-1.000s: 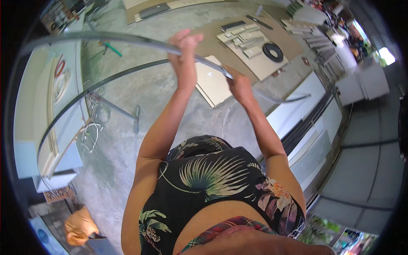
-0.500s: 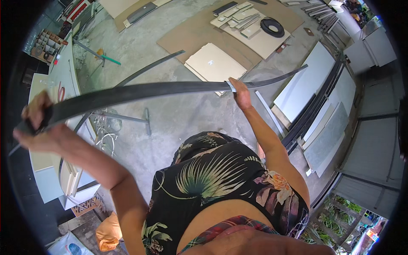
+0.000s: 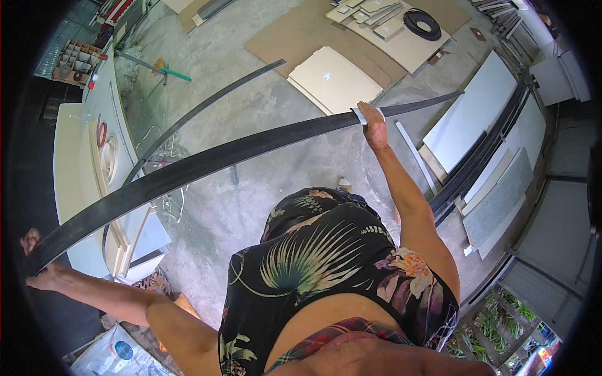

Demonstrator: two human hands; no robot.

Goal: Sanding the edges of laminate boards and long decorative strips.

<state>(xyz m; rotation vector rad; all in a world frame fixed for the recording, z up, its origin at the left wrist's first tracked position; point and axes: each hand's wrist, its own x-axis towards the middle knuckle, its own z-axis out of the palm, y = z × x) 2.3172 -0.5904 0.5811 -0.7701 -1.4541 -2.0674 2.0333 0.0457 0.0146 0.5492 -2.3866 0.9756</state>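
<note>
Two hands stretch a long black flexible edging strip (image 3: 207, 164) across the body: left hand (image 3: 39, 262) clamped on its near end, right hand (image 3: 374, 121) pinching it farther along. Open grey concrete floor (image 3: 251, 119) lies beneath the fingers; beyond them, cream rectangular boards (image 3: 332, 78).

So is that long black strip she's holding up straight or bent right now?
Bent. The long black strip arcs from the left hand up to the right hand, though the fisheye lens exaggerates the curve.
</note>
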